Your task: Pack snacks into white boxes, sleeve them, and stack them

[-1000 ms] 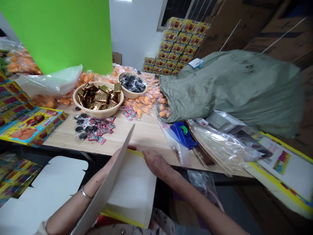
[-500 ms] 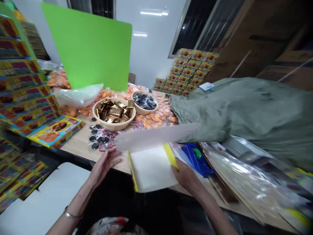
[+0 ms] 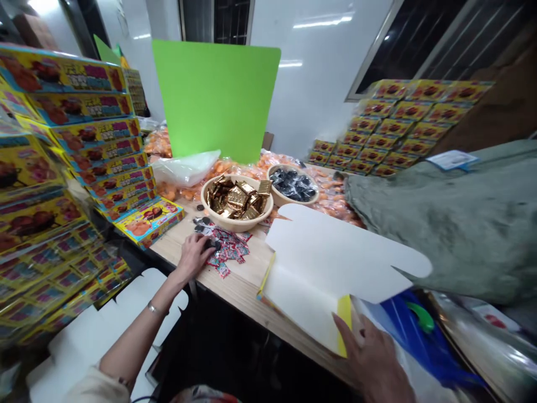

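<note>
My left hand [image 3: 195,254] reaches over the near table edge, its fingers curled down onto small black discs [image 3: 216,245] in clear wrap. Its fingertips are partly hidden. Beside them lies a pile of small red and blue printed packets [image 3: 230,246]. An open cardboard box [image 3: 306,302], white inside with yellow side walls, rests at the table's front edge, its white lid [image 3: 335,246] folded back. My right hand [image 3: 373,352] grips the right side wall, thumb toward the inside.
A bowl of gold-wrapped pieces [image 3: 237,225] and a bowl of black wrapped pieces [image 3: 289,198] stand behind. Printed boxes [image 3: 104,140] are stacked at left, with more [image 3: 390,129] at back right. A green board [image 3: 213,101] stands upright. Grey-green cloth [image 3: 461,212] covers the right side.
My left hand has moved from beside the box to the black discs. The box has come down onto the table edge with its lid tipped back. The view has turned left.
</note>
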### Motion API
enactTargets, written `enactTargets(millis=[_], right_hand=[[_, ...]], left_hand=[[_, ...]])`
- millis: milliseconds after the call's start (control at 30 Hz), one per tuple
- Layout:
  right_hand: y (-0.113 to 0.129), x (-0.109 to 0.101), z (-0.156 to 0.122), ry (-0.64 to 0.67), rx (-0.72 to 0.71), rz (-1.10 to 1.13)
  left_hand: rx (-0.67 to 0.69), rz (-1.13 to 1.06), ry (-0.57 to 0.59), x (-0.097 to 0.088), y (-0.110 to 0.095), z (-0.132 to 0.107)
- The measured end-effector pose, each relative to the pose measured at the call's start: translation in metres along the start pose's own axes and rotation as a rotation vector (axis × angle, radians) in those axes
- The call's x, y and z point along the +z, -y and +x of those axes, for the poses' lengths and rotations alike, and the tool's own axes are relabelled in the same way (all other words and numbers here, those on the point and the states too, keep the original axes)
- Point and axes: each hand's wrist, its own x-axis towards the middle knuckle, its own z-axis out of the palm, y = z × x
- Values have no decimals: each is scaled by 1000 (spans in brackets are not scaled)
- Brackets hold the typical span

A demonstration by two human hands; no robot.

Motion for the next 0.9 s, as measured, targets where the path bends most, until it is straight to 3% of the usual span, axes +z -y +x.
enactTargets(millis=[167,233,300,433,533,633,900], right_hand=[[32,-17,-7,-228,5,4],[58,-13,-4,-246,-99,90],[91,-4,2,-218,-255,224],[161,27,13,-14,-488,368],[200,53,20,82,-585,375],[221,75,26,116,-590,353],[232,104,30,92,-506,248]], left_hand=[[-39,-65,23,-1,17,15],[-93,-110,-28,-5,23,19],[-162,-159,-101,-13,29,23],[-256,-255,-157,-28,35,30],[-268,-249,-95,-36,35,34],[-225,-133,21,-37,33,38],[-75,281,337,-9,18,48]])
